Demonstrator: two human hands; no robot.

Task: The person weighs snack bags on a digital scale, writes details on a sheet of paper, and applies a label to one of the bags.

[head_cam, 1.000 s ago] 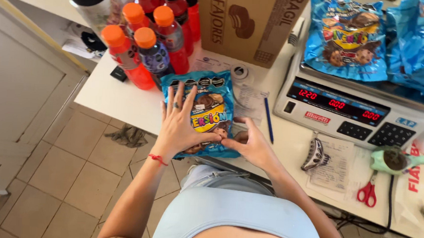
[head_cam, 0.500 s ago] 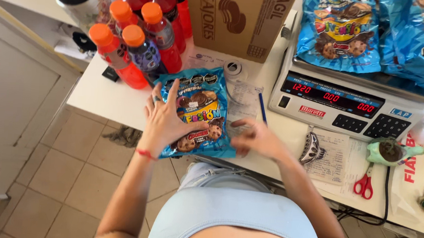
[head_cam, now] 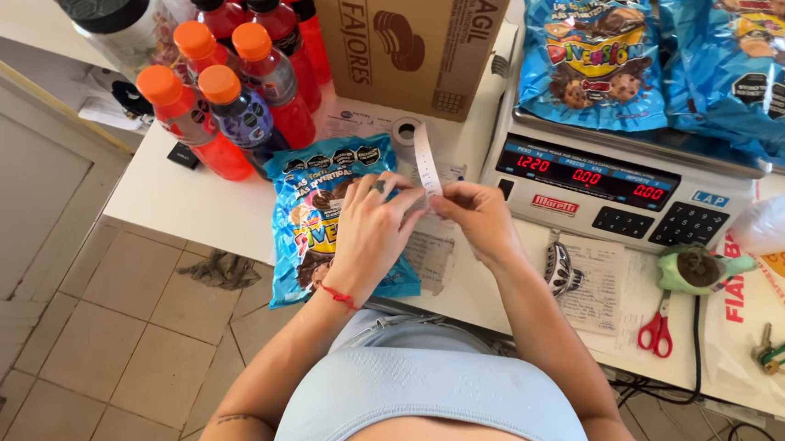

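A blue bag of cookies [head_cam: 312, 208] lies flat on the white counter [head_cam: 200, 202], its near end hanging over the counter's front edge. My left hand [head_cam: 369, 228] hovers over the bag's right side. My right hand [head_cam: 477, 219] is just beside it. Both hands pinch the free end of a white strip of tape [head_cam: 427, 161]. The strip runs up and back to a small tape roll [head_cam: 404, 131] standing in front of the cardboard box. A red string bracelet is on my left wrist.
A digital scale [head_cam: 602, 180] at right carries more blue cookie bags [head_cam: 593, 55]. A cardboard box [head_cam: 406, 33] stands behind. Bottles with orange and black caps [head_cam: 236, 90] cluster at left. Red-handled scissors [head_cam: 656, 331], keys [head_cam: 777, 356] and a paper slip [head_cam: 600, 286] lie at right.
My hands have left the cookie bag's surface and come together over its right edge, now holding a strip of tape pulled from the roll.
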